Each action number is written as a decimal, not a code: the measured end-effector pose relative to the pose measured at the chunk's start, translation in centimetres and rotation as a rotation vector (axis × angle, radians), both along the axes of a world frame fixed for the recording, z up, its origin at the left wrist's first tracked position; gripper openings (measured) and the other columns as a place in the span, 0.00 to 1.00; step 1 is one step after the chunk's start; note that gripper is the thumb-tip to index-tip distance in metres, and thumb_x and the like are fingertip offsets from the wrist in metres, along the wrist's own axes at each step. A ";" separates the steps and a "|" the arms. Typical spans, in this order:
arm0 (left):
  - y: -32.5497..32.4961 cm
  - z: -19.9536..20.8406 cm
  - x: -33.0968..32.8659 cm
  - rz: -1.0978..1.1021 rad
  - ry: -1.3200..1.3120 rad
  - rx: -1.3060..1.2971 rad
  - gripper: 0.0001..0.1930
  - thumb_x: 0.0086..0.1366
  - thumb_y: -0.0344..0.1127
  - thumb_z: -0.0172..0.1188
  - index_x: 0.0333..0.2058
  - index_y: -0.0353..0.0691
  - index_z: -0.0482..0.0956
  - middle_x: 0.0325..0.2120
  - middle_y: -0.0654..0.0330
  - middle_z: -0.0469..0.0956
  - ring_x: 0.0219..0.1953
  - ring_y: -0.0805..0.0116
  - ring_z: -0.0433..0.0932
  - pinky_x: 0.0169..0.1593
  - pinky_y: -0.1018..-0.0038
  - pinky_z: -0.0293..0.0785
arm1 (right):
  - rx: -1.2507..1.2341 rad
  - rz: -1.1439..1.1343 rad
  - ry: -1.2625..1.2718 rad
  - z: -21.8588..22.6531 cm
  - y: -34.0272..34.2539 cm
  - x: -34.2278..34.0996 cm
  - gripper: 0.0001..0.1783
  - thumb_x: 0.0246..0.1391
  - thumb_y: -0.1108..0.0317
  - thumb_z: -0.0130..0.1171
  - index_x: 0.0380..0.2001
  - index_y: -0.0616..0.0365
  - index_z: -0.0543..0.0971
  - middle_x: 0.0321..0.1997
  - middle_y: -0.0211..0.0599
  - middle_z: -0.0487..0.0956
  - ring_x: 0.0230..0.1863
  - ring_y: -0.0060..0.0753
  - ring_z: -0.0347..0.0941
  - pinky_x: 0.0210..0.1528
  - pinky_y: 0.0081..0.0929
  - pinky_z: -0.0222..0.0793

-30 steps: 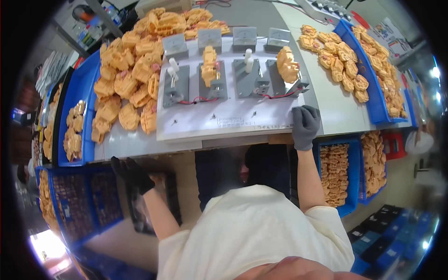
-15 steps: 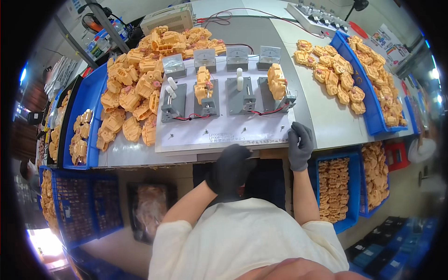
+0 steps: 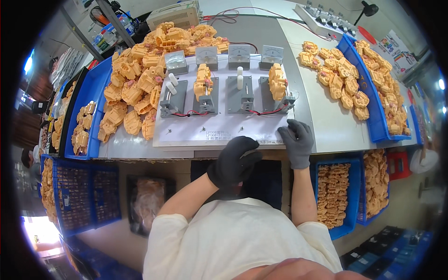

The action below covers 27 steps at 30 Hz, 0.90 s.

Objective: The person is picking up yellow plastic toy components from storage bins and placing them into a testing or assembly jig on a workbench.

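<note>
Housings [image 3: 203, 81] in yellow plastic sit on two grey stands [image 3: 210, 105] of the white board [image 3: 184, 135] at frame centre; they look light and stiff, best taken by their sides, clear of the red wires [image 3: 189, 114]. At the board's lower edge, left hand [image 3: 235, 161] and right hand [image 3: 298, 143] have fingers parted and bent, holding nothing visible. Similar parts [image 3: 389, 100] fill the blue bin [image 3: 377, 126], upper right, and blue crate [image 3: 355, 186], lower right, with fewer in the blue tray [image 3: 94, 85] at left.

The surface [image 3: 266, 35] is grey mid-length and whiter at right. Beyond it show a pale wall [image 3: 345, 13], a black lamp [image 3: 370, 9] and, at left, a grey post [image 3: 115, 23]. Below lies pale floor [image 3: 180, 173]; white glare [image 3: 41, 232] fills the lower left.
</note>
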<state>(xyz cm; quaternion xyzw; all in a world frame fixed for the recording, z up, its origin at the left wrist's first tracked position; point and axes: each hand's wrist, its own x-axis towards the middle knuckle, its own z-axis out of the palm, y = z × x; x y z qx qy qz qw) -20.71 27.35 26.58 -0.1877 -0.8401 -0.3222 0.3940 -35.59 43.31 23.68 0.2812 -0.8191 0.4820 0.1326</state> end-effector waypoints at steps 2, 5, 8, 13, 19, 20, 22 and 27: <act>-0.4 0.9 -0.1 0.002 0.020 -0.036 0.20 0.40 0.20 0.59 0.37 0.38 0.76 0.37 0.49 0.73 0.39 0.49 0.74 0.41 0.59 0.73 | 0.018 0.003 -0.222 0.9 -0.1 -0.3 0.20 0.37 0.70 0.72 0.37 0.61 0.79 0.35 0.38 0.78 0.38 0.35 0.74 0.36 0.28 0.71; -0.9 2.6 -0.9 0.045 0.061 -0.102 0.20 0.41 0.21 0.59 0.38 0.38 0.77 0.37 0.49 0.73 0.38 0.50 0.74 0.41 0.60 0.73 | 0.073 -0.018 -0.083 2.2 -0.5 -0.2 0.24 0.41 0.73 0.69 0.45 0.60 0.76 0.37 0.36 0.77 0.36 0.25 0.73 0.34 0.22 0.71; -1.3 4.5 -3.4 0.113 0.005 -0.122 0.18 0.50 0.25 0.60 0.43 0.39 0.75 0.40 0.51 0.73 0.41 0.53 0.75 0.45 0.62 0.73 | -0.248 0.009 0.015 3.0 -2.3 0.4 0.31 0.39 0.72 0.69 0.50 0.55 0.72 0.39 0.38 0.75 0.35 0.32 0.73 0.32 0.26 0.71; -1.0 6.7 -11.0 0.321 -0.238 -0.022 0.19 0.60 0.36 0.57 0.50 0.40 0.72 0.37 0.51 0.78 0.39 0.55 0.78 0.41 0.65 0.74 | -0.233 0.023 0.164 2.4 -4.9 0.1 0.21 0.41 0.79 0.63 0.43 0.57 0.73 0.34 0.37 0.71 0.32 0.29 0.71 0.32 0.25 0.69; -1.8 6.2 -19.2 0.439 -0.787 -0.091 0.42 0.51 0.48 0.58 0.60 0.30 0.57 0.43 0.44 0.77 0.46 0.51 0.76 0.50 0.63 0.72 | -0.383 0.007 0.230 -0.2 -4.6 -0.8 0.07 0.46 0.82 0.59 0.29 0.62 0.74 0.29 0.37 0.70 0.30 0.33 0.68 0.34 0.26 0.67; -1.7 6.1 -19.8 0.431 -0.849 -0.132 0.42 0.51 0.45 0.57 0.61 0.27 0.55 0.44 0.42 0.75 0.47 0.52 0.76 0.50 0.64 0.71 | -0.391 0.018 0.209 -0.4 -4.5 -1.0 0.06 0.46 0.81 0.60 0.29 0.62 0.74 0.28 0.36 0.70 0.30 0.33 0.68 0.34 0.27 0.67; -1.5 6.5 -20.1 0.424 -0.891 -0.207 0.42 0.53 0.42 0.54 0.61 0.22 0.51 0.47 0.36 0.72 0.47 0.48 0.75 0.49 0.60 0.71 | -0.429 -0.018 0.173 -0.8 -4.6 -1.1 0.06 0.46 0.81 0.60 0.29 0.63 0.75 0.28 0.36 0.71 0.31 0.34 0.69 0.35 0.27 0.67; -2.8 13.1 -18.7 0.428 -0.257 0.125 0.35 0.50 0.38 0.51 0.56 0.22 0.59 0.31 0.44 0.79 0.35 0.49 0.79 0.42 0.59 0.73 | -0.333 -0.069 0.397 -0.5 -4.5 -1.0 0.06 0.49 0.80 0.61 0.31 0.67 0.75 0.32 0.37 0.74 0.33 0.33 0.70 0.37 0.28 0.68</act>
